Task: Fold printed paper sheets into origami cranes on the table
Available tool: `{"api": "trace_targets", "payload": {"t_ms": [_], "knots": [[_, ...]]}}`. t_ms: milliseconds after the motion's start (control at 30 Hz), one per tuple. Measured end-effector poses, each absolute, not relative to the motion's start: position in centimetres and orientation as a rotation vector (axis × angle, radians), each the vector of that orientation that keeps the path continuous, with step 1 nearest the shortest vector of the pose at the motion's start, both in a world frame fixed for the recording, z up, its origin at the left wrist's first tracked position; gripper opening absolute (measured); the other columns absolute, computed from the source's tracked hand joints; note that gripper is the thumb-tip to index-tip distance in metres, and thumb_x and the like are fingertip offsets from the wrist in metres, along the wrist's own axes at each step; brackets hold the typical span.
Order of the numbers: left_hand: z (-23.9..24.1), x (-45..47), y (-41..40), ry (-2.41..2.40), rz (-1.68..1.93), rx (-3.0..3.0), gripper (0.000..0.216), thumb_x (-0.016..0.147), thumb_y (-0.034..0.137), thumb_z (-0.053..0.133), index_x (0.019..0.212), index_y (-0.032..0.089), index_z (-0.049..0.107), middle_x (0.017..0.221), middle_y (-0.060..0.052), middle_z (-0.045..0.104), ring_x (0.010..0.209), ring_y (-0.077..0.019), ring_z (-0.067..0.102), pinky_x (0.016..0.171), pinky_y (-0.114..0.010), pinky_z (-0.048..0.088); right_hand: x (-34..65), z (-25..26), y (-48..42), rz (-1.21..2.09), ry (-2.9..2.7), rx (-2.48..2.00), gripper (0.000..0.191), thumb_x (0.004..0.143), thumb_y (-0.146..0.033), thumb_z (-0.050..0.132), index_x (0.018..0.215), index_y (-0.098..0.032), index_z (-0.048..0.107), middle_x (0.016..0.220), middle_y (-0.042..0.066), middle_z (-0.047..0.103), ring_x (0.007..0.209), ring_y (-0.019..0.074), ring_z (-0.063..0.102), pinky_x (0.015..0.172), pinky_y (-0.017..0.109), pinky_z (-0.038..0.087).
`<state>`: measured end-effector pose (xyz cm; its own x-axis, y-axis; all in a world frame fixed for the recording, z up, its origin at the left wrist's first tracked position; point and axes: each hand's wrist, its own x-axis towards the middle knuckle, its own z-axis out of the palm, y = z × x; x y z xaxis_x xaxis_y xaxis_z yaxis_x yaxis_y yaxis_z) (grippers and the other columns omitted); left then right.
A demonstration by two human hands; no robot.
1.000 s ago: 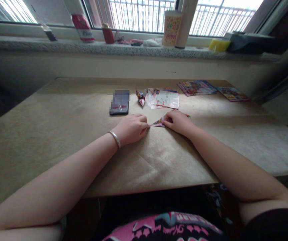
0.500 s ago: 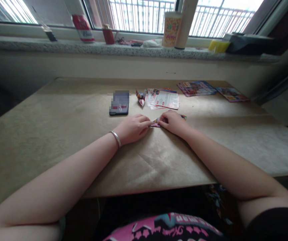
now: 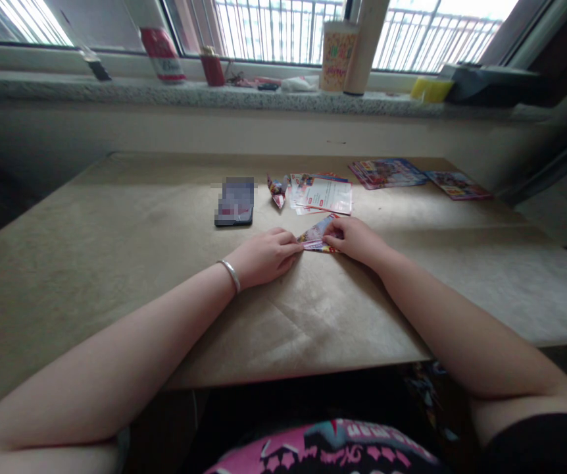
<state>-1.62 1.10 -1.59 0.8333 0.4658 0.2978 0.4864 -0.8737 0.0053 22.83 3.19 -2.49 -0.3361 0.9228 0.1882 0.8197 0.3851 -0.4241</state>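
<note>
Patterned paper partly folded between two hands, one folded piece beyond it.
The printed paper (image 3: 314,230) lies at mid-table, between the near and far edges, creased to a point at its left end, with a narrow folded strip along its near side. The right hand (image 3: 355,238) grasps it between thumb and fingers; the left hand (image 3: 277,253) touches the pointed tip, though whether it pinches or only presses I cannot tell. Toward the table's (image 3: 130,309) far edge stands a small folded paper piece (image 3: 277,191), seemingly done, beside flat printed sheets (image 3: 330,195). Picture cards (image 3: 387,172) near the far right corner also lie unfolded. The paper in hand looks part-way; how many folds remain is not visible.
</note>
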Motion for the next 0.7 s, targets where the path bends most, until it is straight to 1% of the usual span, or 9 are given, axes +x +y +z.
{"api": "trace_targets", "payload": {"t_ms": [167,367,467,567,633,700], "knots": [[-1.7,-1.5,1.1,-0.783,-0.437,-2.914,0.031,0.094,0.022,0.044,0.114,0.014,0.065,0.102,-0.011,0.065,0.096,-0.0196,0.059,0.087,-0.033,0.052,23.0,-2.4,3.0,0.375,-2.195,-1.577,0.007,0.078,-0.024,0.062,0.075,-0.018,0.065,0.074,0.002,0.064,0.064,0.0136,0.051,0.059,0.026,0.034],[-1.7,-1.4,1.0,-0.769,-0.448,-2.894,0.030,0.093,0.021,0.044,0.112,0.014,0.066,0.099,-0.010,0.065,0.094,-0.0190,0.059,0.086,-0.033,0.052,23.1,-2.8,3.3,0.350,-2.203,-1.568,0.006,0.079,-0.023,0.062,0.076,-0.018,0.065,0.076,0.003,0.064,0.067,0.0147,0.052,0.062,0.026,0.037],[-1.7,-1.4,1.0,-0.770,-0.460,-2.897,0.031,0.094,0.021,0.043,0.113,0.015,0.067,0.099,-0.010,0.065,0.093,-0.0190,0.059,0.085,-0.033,0.052,23.3,-2.5,3.1,0.192,-2.252,-1.484,0.006,0.079,-0.024,0.064,0.076,-0.019,0.066,0.084,0.006,0.064,0.077,0.0177,0.054,0.070,0.029,0.040],[-1.7,-1.5,0.9,-0.781,-0.464,-2.901,0.031,0.094,0.022,0.043,0.113,0.015,0.067,0.097,-0.011,0.065,0.092,-0.0188,0.059,0.084,-0.033,0.052,23.3,-2.0,2.6,0.025,-2.364,-1.311,0.014,0.080,-0.035,0.068,0.079,-0.022,0.070,0.092,0.007,0.066,0.091,0.0228,0.053,0.083,0.035,0.040],[-1.7,-1.5,0.9,-0.786,-0.463,-2.900,0.032,0.094,0.022,0.042,0.114,0.016,0.066,0.097,-0.010,0.065,0.091,-0.0183,0.059,0.083,-0.033,0.052,23.3,-1.8,2.3,0.036,-2.452,-1.196,0.017,0.079,-0.041,0.069,0.082,-0.024,0.072,0.092,0.006,0.068,0.095,0.0242,0.053,0.089,0.038,0.038],[-1.7,-1.5,0.9,-0.793,-0.462,-2.896,0.032,0.094,0.022,0.043,0.115,0.017,0.066,0.097,-0.010,0.064,0.091,-0.0181,0.058,0.083,-0.032,0.052,23.2,-1.6,2.1,0.057,-2.511,-1.125,0.016,0.079,-0.041,0.069,0.085,-0.026,0.073,0.091,0.004,0.070,0.096,0.0241,0.054,0.091,0.039,0.037]]}}
